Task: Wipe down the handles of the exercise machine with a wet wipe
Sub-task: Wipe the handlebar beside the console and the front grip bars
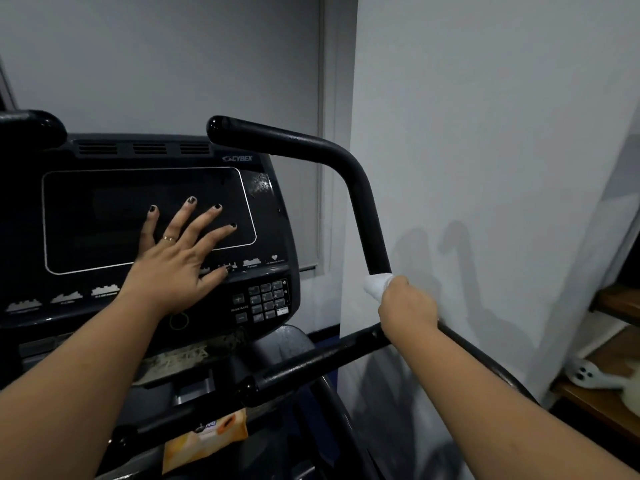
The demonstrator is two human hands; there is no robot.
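A single wide-angle camera worn on the person's head looks forward and slightly down, close to the exercise machine. The console [86,209] fills the left half; the right handle [363,209] and a grey wall [485,133] fill the right.

We see only the back of the right hand [408,303]. Its fingers curl out of sight around the right handle [363,202], and the hand covers most of the wet wipe [377,285]. The left handle [31,125] is cut off by the left edge. The top of the wipes pack [204,441] is hidden behind the machine's frame [311,362], and its label is unreadable. The keypad [268,299] digits are too small to read. Low at the right edge, a white object [588,375] is blurred, and we cannot tell what it is.
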